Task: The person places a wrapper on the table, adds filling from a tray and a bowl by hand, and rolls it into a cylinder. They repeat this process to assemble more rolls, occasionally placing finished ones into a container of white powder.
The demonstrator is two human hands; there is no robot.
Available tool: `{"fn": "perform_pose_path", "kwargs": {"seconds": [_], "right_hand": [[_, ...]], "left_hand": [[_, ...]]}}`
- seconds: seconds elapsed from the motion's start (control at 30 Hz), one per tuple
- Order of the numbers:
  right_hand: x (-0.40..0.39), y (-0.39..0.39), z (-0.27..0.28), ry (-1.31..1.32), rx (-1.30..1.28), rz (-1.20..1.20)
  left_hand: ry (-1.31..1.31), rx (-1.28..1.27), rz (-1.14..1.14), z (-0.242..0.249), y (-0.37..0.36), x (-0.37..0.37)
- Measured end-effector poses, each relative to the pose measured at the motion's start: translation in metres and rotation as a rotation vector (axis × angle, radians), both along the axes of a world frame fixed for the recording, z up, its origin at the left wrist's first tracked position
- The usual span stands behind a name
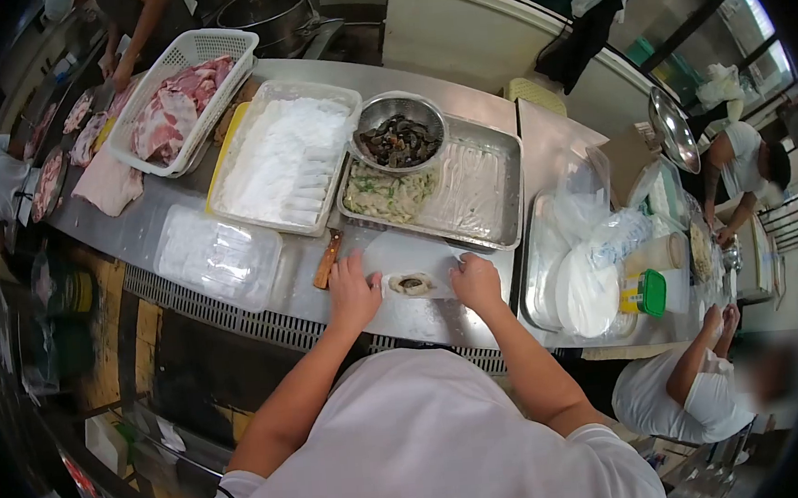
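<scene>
A thin, pale round wrapper (406,247) lies flat on the metal worktop in front of me. A small oval of filling (411,285), with a dark piece in its middle, sits near the wrapper's close edge. At the left side of the wrapper is my left hand (354,291), palm down, its thumb apart from the fingers. On the other side, my right hand (476,282) has thumb and fingertips together at the wrapper's right edge. A wooden-handled knife (328,261) rests just left of my left hand.
Behind the wrapper, a metal tray (506,195) holds green-flecked filling (386,194) and a bowl of dark pieces (399,143). A white-powdered tray (281,155), a lidded plastic box (219,257) and a meat basket (241,40) stand left. Round wrappers (587,291) are stacked right. Co-workers stand on both sides.
</scene>
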State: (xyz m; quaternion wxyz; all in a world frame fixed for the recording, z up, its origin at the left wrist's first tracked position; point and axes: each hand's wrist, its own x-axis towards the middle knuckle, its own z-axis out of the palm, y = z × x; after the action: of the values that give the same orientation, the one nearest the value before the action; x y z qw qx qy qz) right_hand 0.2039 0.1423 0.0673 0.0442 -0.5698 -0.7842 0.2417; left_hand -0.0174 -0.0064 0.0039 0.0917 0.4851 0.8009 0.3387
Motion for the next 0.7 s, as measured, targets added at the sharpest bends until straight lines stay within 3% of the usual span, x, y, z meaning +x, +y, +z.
{"fn": "perform_pose_path", "kwargs": {"seconds": [0.07, 0.2, 0.4, 0.5, 0.57, 0.7], "right_hand": [[0.005, -0.001, -0.016, 0.069, -0.045, -0.078], [0.005, -0.007, -0.029, 0.072, -0.218, -0.129], [0.013, -0.031, -0.018, 0.621, -0.614, -0.526], [0.013, -0.042, -0.008, 0.504, -0.657, -0.429], [0.019, -0.046, -0.03, 0.42, -0.584, -0.331], [0.024, -0.054, -0.047, 0.274, -0.502, -0.229]], "left_hand": [[-0.03, -0.156, 0.026, 0.005, 0.012, -0.004], [-0.049, -0.168, -0.035, 0.002, 0.015, -0.013], [-0.425, -0.269, 0.055, 0.022, -0.004, -0.009], [-0.472, -0.257, 0.063, 0.024, -0.022, -0.002], [-0.425, -0.287, 0.007, 0.027, -0.031, 0.001], [-0.655, -0.385, -0.03, -0.002, -0.046, 0.0]]}}
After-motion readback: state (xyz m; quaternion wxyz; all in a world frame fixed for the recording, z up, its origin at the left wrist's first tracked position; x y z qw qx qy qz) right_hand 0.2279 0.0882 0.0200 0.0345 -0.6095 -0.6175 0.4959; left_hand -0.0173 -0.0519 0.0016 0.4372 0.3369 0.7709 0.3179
